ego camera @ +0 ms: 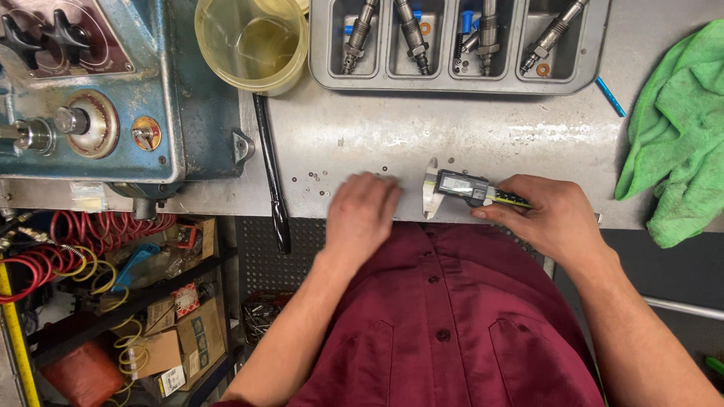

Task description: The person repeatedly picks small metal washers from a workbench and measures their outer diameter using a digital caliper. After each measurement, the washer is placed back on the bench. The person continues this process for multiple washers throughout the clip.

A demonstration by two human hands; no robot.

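A digital caliper (456, 188) lies on the metal workbench (452, 136) near its front edge. My right hand (547, 215) grips the caliper's beam from the right, thumb and fingers around it. My left hand (362, 211) rests palm down on the bench just left of the caliper jaws, fingers curled together; whether it covers anything is hidden. Small washers and tiny parts (317, 181) are scattered on the bench left of that hand.
A grey compartment tray (324, 45) holding several injectors stands at the back. A yellowish plastic cup (253, 41) sits back left beside a blue machine (98, 90). A black rod (270, 166) lies along the bench's left edge. A green cloth (679, 136) is at the right.
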